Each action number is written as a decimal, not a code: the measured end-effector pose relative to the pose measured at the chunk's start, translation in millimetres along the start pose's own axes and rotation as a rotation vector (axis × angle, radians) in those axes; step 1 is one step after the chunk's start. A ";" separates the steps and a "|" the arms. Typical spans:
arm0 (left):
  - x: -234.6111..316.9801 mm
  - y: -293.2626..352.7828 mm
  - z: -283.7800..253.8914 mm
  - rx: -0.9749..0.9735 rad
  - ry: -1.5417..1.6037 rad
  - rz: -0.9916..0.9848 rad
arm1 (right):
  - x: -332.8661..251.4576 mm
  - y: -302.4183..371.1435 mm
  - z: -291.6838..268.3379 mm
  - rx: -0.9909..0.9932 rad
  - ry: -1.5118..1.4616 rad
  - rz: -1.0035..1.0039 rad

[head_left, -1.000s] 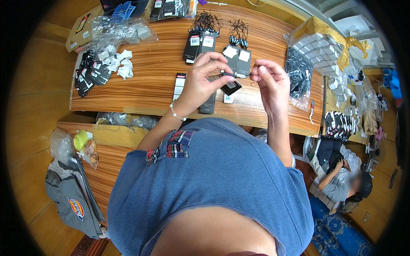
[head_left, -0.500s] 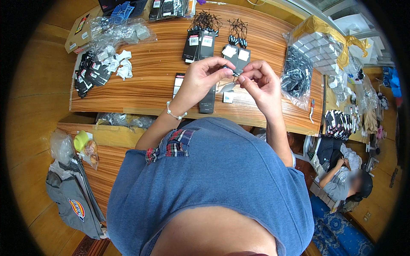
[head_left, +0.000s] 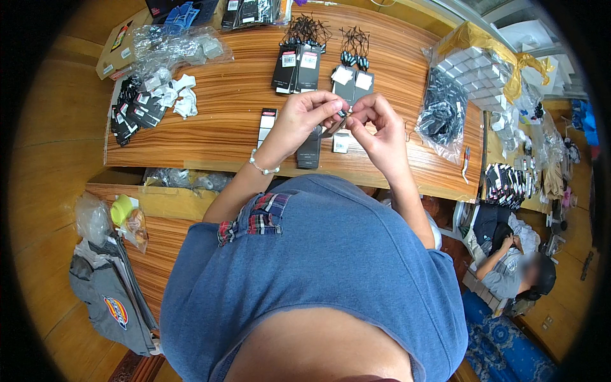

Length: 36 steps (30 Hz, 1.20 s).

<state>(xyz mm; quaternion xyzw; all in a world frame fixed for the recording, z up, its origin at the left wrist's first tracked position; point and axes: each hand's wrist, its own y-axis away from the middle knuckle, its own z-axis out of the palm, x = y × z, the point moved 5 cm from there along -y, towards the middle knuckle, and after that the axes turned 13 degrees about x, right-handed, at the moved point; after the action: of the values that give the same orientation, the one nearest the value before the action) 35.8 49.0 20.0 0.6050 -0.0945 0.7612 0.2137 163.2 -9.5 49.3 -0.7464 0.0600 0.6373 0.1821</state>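
Note:
Above the striped wooden table [head_left: 223,137], my left hand [head_left: 309,114] and my right hand [head_left: 380,130] meet with fingertips pinched. Between them is the dark cord of a hang tag [head_left: 333,129], with a small bluish bead-like piece by the left thumb. The tag dangles tilted below the fingers; much of the cord is hidden. Under the hands lies a black card [head_left: 309,151] and a small white label card [head_left: 340,144]. Just beyond are black corded tags with white stickers [head_left: 363,81], and a similar pile [head_left: 287,70] to their left.
At the left lie black packs [head_left: 137,111] and crumpled white pieces [head_left: 185,99]. A clear bag of black items [head_left: 440,118] is at the right, beside a carton of small white boxes [head_left: 474,70]. Red-handled snippers [head_left: 465,164] rest near the right edge. Another person [head_left: 509,277] sits lower right.
Both hands have come closer together and slightly lower. The tag between them has turned, from its pale face to a darker, narrower view.

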 end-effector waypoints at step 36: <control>-5.6 4.1 7.4 -0.148 0.021 -0.025 | 15.1 16.2 3.6 -0.054 -0.313 0.261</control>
<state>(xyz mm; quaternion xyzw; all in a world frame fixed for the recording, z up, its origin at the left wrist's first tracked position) 41.6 41.2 16.9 0.5807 -0.1406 0.7557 0.2681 157.3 -21.1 31.0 -0.6287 0.1101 0.7651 0.0849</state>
